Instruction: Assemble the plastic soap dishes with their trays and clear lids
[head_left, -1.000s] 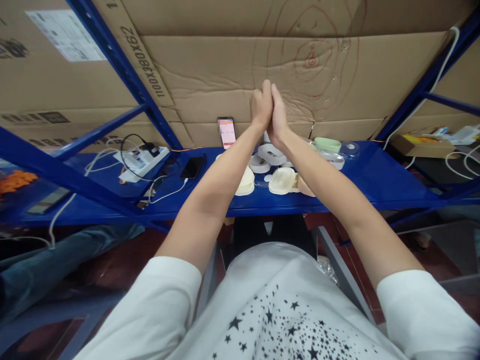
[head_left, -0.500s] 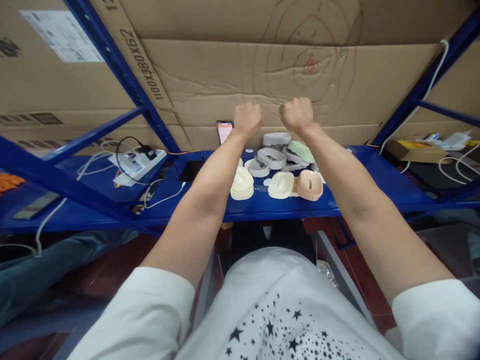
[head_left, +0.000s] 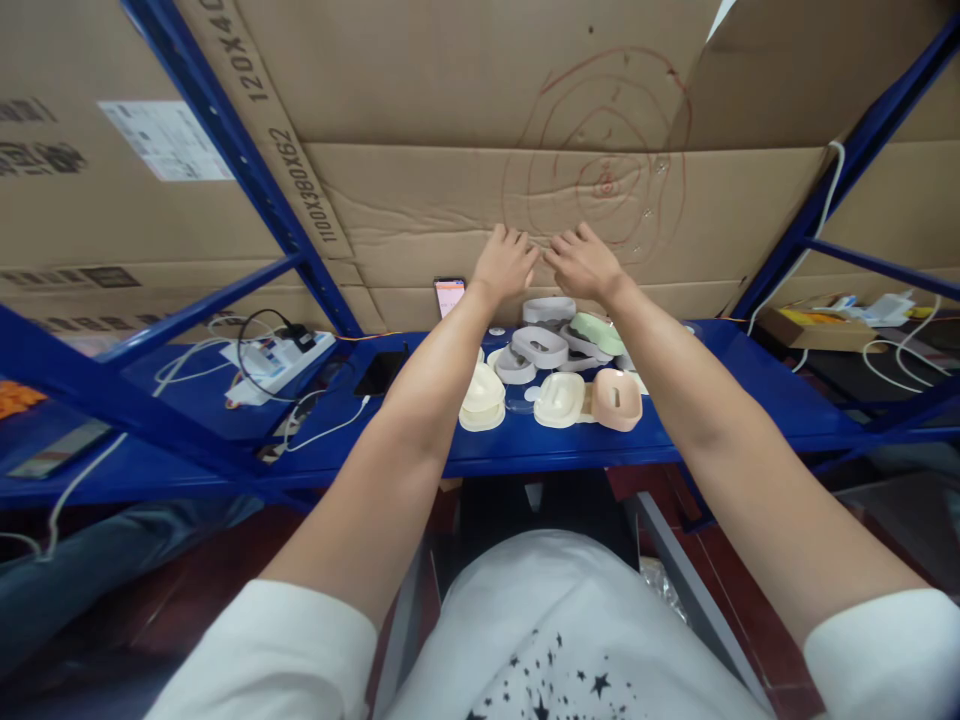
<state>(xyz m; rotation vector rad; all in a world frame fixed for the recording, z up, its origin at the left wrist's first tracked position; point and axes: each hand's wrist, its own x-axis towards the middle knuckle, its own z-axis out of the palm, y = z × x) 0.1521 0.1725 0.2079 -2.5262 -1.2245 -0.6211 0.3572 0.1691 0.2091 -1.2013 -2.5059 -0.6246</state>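
Since half a second ago, both fists are uncurling: the left hand (head_left: 504,264) and right hand (head_left: 581,262) are now hovering with fingers spread loosely, fingertips nearly meeting, holding nothing. They are hanging above the pile of soap-dish-like trays (head_left: 551,355) lying on the blue bench (head_left: 735,380). Whether the fingertips are touching the cardboard (head_left: 420,200) behind is hard to tell. A phone (head_left: 449,296) is leaning there, lit.

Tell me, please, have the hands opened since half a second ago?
Yes: left hand and right hand went from apart fists to open, nearly touching, before the cardboard drawing.
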